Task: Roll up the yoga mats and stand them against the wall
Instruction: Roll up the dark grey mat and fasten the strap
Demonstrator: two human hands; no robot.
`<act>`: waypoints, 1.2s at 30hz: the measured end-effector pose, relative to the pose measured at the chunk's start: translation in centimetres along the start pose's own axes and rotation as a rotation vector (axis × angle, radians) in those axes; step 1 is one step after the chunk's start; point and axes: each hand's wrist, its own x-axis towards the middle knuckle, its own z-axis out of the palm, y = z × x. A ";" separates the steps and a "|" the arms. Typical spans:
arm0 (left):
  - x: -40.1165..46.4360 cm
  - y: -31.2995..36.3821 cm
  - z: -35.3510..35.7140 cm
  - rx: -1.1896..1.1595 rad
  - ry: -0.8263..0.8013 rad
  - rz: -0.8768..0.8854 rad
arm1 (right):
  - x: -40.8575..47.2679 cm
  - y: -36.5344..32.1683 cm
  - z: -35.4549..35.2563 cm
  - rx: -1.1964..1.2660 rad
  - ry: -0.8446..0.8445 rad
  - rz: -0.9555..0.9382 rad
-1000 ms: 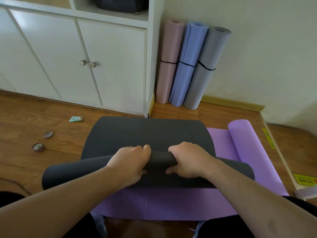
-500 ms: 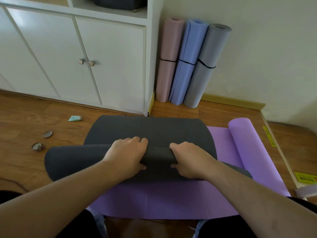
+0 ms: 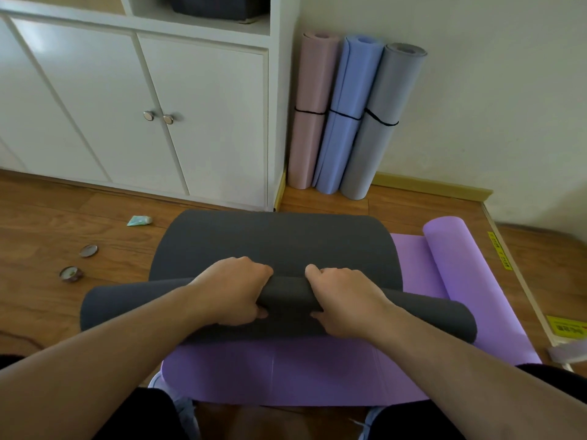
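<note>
Wooden floorboards (image 3: 41,230) run up to a white cupboard (image 3: 203,122) and a pale wall (image 3: 495,100), and that floor is your work surface. Your fingers (image 3: 251,268) curl over the top of the dark grey foam yoga mat (image 3: 273,246) with thumbs tucked under the near side, so both hands are clamped on the rolled part; gripping it that way keeps the coil tight while you push it away from you. Your left hand (image 3: 232,290) and right hand (image 3: 343,296) sit close together at the roll's middle, probably to keep the ends level (the left end looks looser and fatter than the right). Ahead of your knuckles, a stretch of grey mat lies flat, so the rolling is not finished. Beneath it lies a flat purple yoga mat (image 3: 286,376), its far-right end already curled into a tube. Against the wall stand 3 finished rolls, each bound by a black band: a pink rolled mat (image 3: 313,115), a blue rolled mat (image 3: 347,115) and a light grey rolled mat (image 3: 381,122), touching side by side in the corner by the cupboard, which props them upright.
</note>
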 end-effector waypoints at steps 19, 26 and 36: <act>0.3 0.6 0.7 0.047 0.077 -0.027 | 0.2 0.2 0.7 -0.026 0.039 0.014; 0.0 1.7 2.2 0.171 0.237 -0.010 | 0.7 0.6 -0.4 0.030 -0.055 0.010; 0.2 0.3 0.3 0.003 0.066 0.021 | 0.2 -0.2 0.2 -0.074 0.061 -0.040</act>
